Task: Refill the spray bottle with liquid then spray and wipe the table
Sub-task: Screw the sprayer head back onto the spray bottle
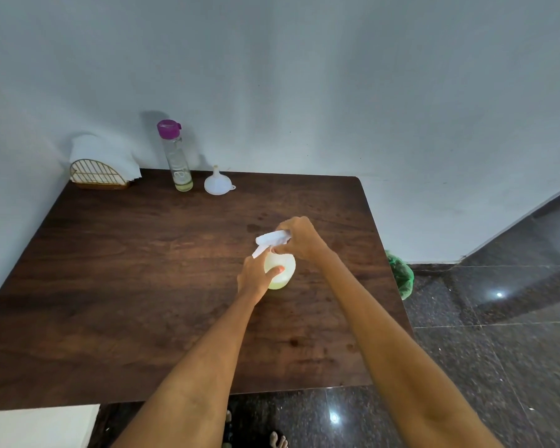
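A round translucent spray bottle (282, 270) with pale yellow-green liquid stands on the dark wooden table (126, 270), right of centre. My left hand (256, 274) wraps around its body from the left. My right hand (299, 236) grips the white spray head (270, 239) on top of the bottle. A tall clear bottle (178, 160) with a purple cap and a little yellowish liquid at its bottom stands at the back by the wall. A white funnel (216, 183) rests upside down beside it.
A gold wire holder with white napkins (99, 163) sits in the back left corner. A green bag (401, 274) lies on the dark tiled floor beyond the table's right edge. A white surface (36, 426) shows at the bottom left.
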